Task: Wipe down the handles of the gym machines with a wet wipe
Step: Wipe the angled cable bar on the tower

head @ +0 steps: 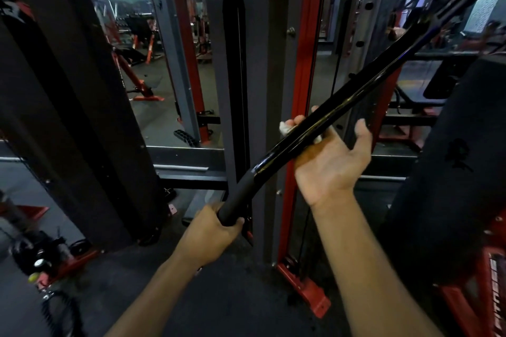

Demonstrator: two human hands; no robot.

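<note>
The left hand clenches the lat bar's rubber end; farther up, the right hand grasps a wet wipe round the shaft.

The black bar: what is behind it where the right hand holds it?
The right hand wraps the black bar from behind; bits of a white wipe show beside the fingers. The bar covers the rest of the wipe.

I see a long bar of glossy black metal, its smooth coat throwing bright streaks of light. Its lower end wears a matt black grip sleeve, dull like rubber or foam. The crumpled wipe looks white, soft and fibrous. The machine upright is red painted metal with a slight sheen, beside a grey matt metal panel. The floor looks dark, matt and finely rough.
</note>
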